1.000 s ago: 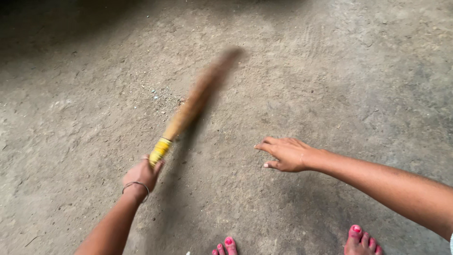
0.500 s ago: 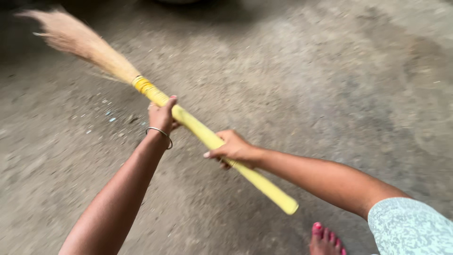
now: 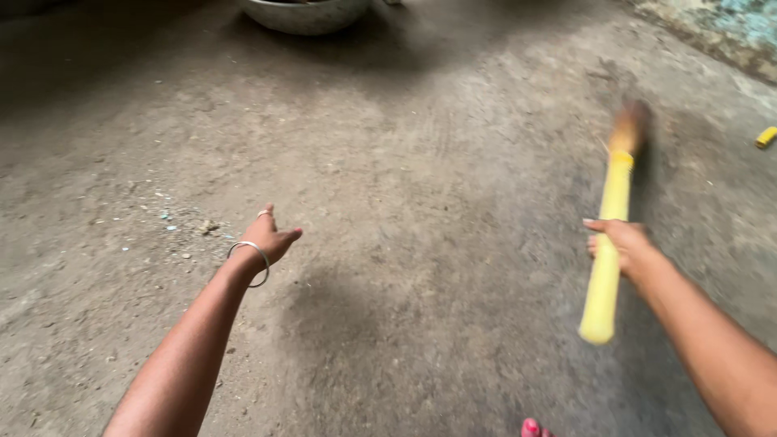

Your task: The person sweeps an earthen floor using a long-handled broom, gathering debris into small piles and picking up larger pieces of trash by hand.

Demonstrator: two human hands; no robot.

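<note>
My right hand [image 3: 622,245] grips the yellow handle of a broom [image 3: 611,212] about midway along it. The handle points away from me, and the straw head at its far end is blurred against the floor. My left hand [image 3: 269,236] hangs free over the floor with its fingers loosely spread, holding nothing; a thin metal bangle sits on that wrist. A small patch of swept grit and pale specks [image 3: 180,226] lies just left of my left hand.
A metal basin [image 3: 306,14] stands at the top edge. A small yellow object [image 3: 766,137] lies on the floor at the far right. A rough wall base [image 3: 712,28] runs along the upper right. One toe [image 3: 532,426] shows at the bottom edge.
The broom went from my left hand alone, to both hands, to my right hand alone. It swung from the left side to the right. My left hand let go and opened.
</note>
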